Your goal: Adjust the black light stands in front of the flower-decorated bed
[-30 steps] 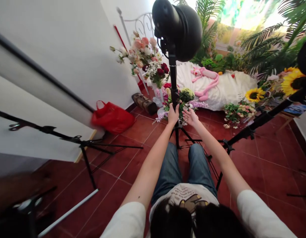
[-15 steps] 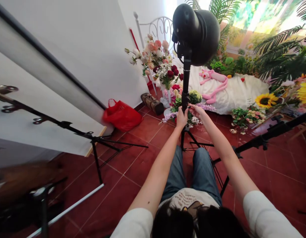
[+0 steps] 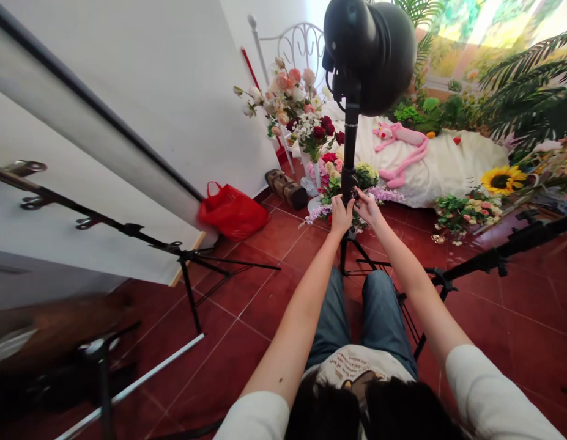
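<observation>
A black studio light [image 3: 384, 58] sits on top of a black light stand [image 3: 350, 143], upright in front of me. My left hand [image 3: 340, 215] is closed around the stand's pole, below the middle. On the pole's right side, my right hand [image 3: 367, 206] pinches at a small dark locking knob [image 3: 355, 193], mostly hidden by the fingers. The stand's spread legs [image 3: 363, 253] rest on the red tiles just beyond my knees.
A red bag [image 3: 235, 211] lies by the left wall, beside a backdrop stand [image 3: 150, 241]. Artificial flowers [image 3: 292, 91] and a cloth-covered bed with a pink plush toy [image 3: 407, 137] are beyond the light. Another black stand [image 3: 503, 250] slants in from the right.
The view has shifted slightly, so most things sit a little farther right. Both hands stay at the pole; my right fingers have moved slightly around the knob.
</observation>
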The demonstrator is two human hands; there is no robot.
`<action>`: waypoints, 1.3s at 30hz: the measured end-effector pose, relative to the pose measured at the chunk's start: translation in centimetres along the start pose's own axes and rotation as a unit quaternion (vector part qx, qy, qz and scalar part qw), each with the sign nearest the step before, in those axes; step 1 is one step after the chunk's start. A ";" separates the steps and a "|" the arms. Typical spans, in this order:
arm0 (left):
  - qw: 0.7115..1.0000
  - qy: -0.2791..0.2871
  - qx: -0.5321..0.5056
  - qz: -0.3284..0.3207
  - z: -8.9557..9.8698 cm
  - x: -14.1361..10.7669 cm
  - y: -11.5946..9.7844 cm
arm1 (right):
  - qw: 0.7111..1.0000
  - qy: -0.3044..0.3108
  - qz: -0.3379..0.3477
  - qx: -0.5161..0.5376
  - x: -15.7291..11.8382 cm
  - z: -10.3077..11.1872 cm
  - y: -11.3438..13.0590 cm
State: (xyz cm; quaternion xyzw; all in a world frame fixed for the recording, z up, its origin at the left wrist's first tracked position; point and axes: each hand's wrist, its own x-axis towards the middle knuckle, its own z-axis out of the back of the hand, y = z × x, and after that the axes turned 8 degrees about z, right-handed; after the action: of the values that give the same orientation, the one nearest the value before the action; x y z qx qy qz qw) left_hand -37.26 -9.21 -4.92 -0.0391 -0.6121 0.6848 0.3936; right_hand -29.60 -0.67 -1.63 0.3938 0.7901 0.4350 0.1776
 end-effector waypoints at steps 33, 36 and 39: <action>0.996 0.018 -0.069 0.056 -0.3 -0.9 -1.1 | 0.832 -0.025 0.342 -0.436 -2.4 -8.7 6.3; 0.996 0.007 -0.069 0.052 -0.3 -1.0 -1.3 | 0.837 -0.008 0.355 -0.417 -1.3 -9.4 7.7; 0.996 -0.010 -0.072 0.051 -0.6 -1.0 -1.3 | 0.851 0.033 0.359 -0.382 -0.1 -9.4 8.1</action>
State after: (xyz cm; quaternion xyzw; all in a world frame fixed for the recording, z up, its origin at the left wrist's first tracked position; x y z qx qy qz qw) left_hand -35.58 -9.43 -4.37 -0.0917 -0.6613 0.6584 0.3476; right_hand -31.58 -3.32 10.32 0.5371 0.3706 0.7484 0.1191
